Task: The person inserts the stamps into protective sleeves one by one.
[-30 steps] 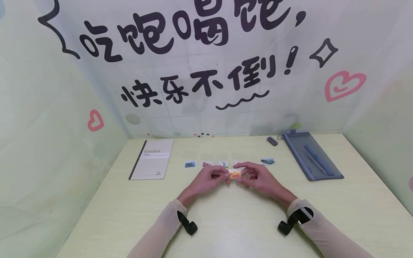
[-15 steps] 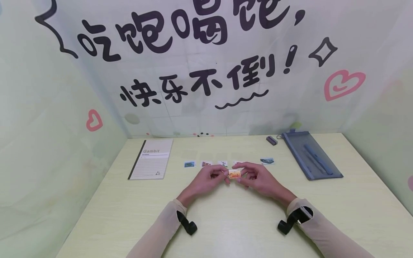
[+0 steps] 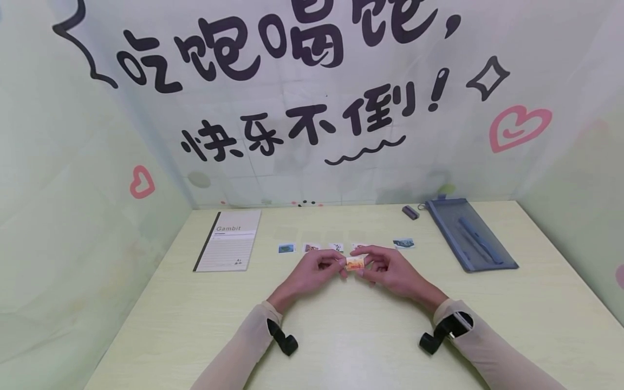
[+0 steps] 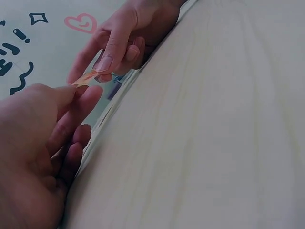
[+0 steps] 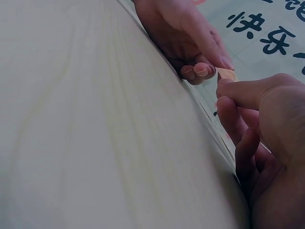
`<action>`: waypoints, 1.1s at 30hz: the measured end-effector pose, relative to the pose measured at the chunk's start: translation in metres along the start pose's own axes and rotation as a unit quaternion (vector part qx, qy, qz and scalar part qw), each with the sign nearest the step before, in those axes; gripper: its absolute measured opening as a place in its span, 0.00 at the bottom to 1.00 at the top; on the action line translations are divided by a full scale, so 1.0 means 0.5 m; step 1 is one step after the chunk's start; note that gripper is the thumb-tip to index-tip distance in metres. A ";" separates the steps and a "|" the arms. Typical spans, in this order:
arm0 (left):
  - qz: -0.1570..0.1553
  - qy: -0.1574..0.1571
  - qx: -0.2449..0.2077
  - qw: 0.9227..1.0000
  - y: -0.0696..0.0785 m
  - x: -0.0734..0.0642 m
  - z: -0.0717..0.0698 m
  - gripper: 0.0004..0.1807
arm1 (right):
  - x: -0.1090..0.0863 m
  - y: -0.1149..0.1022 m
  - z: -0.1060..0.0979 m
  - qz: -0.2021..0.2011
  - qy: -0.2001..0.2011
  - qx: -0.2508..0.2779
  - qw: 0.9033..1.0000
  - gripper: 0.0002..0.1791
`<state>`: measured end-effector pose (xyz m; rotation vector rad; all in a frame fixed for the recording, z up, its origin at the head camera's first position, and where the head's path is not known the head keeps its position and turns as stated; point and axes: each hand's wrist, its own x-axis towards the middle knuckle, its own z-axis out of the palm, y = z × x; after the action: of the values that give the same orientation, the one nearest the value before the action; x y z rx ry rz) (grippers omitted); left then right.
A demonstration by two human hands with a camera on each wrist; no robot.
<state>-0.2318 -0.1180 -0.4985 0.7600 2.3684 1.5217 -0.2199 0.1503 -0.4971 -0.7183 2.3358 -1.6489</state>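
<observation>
The head view looks forward and down from above the near side of the table (image 3: 341, 330), far enough back to take in the far wall (image 3: 302, 187). The left wrist view, low, close and tilted, faces far right past the left hand (image 4: 35, 138); the right wrist view mirrors it, facing far left past the right hand (image 5: 281, 126). Both wrist views share the two hands and the small card (image 3: 355, 264) between

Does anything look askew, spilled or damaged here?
Nothing stands out: no spill or damage shows. The left hand and right hand hold the small orange card; notebook and mesh pouch lie flat. Cards behind the hands are partly hidden.
</observation>
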 end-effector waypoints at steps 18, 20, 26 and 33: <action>0.006 0.006 0.034 0.999 0.005 0.004 0.009 0.06 | 0.001 0.005 -0.001 0.009 0.016 0.008 1.000 0.24; 0.002 0.009 0.037 0.999 0.008 0.003 0.011 0.06 | 0.001 0.006 -0.001 0.013 0.020 0.015 1.000 0.23; -0.011 0.019 0.041 0.999 0.015 0.001 0.018 0.05 | 0.003 0.010 0.000 0.022 0.027 0.020 0.999 0.21; -0.030 0.040 0.040 0.998 0.014 0.001 0.027 0.03 | 0.005 0.010 0.004 0.024 0.037 0.004 0.999 0.12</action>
<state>-0.2242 -0.1048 -0.4980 0.6508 2.4995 1.4674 -0.2226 0.1489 -0.5024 -0.6047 2.3761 -1.6918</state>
